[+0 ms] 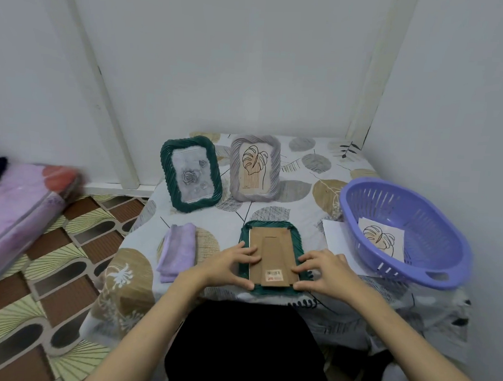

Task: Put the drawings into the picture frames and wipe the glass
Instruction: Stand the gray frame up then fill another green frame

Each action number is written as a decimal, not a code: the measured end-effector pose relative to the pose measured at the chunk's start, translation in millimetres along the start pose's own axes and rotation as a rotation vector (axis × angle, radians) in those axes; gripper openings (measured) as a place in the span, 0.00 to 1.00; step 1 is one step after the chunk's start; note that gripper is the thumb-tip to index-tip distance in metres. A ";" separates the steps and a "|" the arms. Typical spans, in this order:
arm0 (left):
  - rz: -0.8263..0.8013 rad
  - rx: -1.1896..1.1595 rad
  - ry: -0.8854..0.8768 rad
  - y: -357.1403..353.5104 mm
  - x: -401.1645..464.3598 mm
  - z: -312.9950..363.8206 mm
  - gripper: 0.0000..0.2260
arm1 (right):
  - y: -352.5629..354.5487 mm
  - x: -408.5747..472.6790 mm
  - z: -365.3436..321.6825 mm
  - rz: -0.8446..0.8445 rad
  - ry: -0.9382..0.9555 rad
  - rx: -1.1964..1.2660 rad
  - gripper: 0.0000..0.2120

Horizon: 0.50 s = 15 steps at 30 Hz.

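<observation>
Both hands press down on a dark green frame (271, 257) lying face-down at the near edge of the counter (309, 176), so its glass and whatever it holds are out of sight. The left hand (234, 266) rests with fingers spread flat on the brown backing board (273, 249), thumb hooked at the frame's near left corner, closed around nothing. The right hand (323, 268) does the same on the right side, fingertips on the board's edge and thumb at the near right corner, covering that part of the rim. A small barcode label near the board's bottom is too fine to read. Just left of the frame lies a folded lilac cloth (178, 249). Farther back stand two upright frames: a green one (190, 174) with a pale rose picture, hazy behind the glass, and beside it a grey frame (255, 167) with a leaf line drawing. To the right sits a purple basket (412, 207) holding another leaf drawing (383, 239), partly hidden by the basket's wall, with a white sheet (334, 234) poking out from under it. A blurred pink mattress (16, 204) is cut off at the left.
</observation>
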State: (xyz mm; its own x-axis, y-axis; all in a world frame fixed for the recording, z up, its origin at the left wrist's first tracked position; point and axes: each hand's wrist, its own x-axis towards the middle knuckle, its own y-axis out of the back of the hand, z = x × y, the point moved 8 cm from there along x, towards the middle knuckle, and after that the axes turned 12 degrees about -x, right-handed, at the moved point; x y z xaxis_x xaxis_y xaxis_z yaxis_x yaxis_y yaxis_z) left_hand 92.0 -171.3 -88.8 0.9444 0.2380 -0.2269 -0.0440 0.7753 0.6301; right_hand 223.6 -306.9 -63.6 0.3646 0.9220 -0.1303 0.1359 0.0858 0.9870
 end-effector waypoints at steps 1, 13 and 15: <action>-0.012 0.000 0.002 -0.6 -1.8 0.6 0.31 | -0.4 -1.2 -0.4 0.007 0.011 -0.018 0.22; 0.148 0.164 -0.081 -6.5 -9.2 -0.4 0.40 | -2.5 -15.5 -6.9 0.355 0.044 -0.026 0.23; 0.178 0.143 -0.090 -7.2 -9.2 -1.9 0.39 | -4.2 -16.5 -5.7 0.425 0.018 -0.017 0.18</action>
State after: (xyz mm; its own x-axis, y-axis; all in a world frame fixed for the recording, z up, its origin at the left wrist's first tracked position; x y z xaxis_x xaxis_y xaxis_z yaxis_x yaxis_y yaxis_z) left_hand 83.0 -178.0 -92.7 0.9513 0.3057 -0.0400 -0.1719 0.6336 0.7543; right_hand 211.8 -320.3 -65.0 0.3687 0.8832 0.2898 -0.0380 -0.2972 0.9541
